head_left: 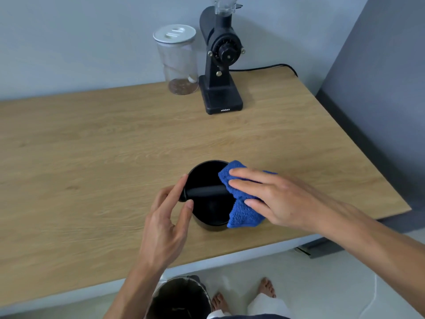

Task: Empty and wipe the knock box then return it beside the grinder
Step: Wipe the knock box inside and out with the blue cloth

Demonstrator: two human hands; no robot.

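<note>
The black round knock box (205,210) stands upright on the wooden table (92,146), near its front edge, with its knock bar across the opening. My left hand (167,217) grips the box at its left rim, by the end of the bar. A folded blue cloth (241,210) lies over the box's right rim, and my right hand (273,196) presses flat on it with fingers spread. The black grinder (220,65) stands at the back of the table, well apart from the box.
A clear jar with a white lid (178,61) stands just left of the grinder against the wall. The grinder's black cord (264,67) runs right along the wall. A metal bin (181,298) sits on the floor below the table's front edge, by my feet.
</note>
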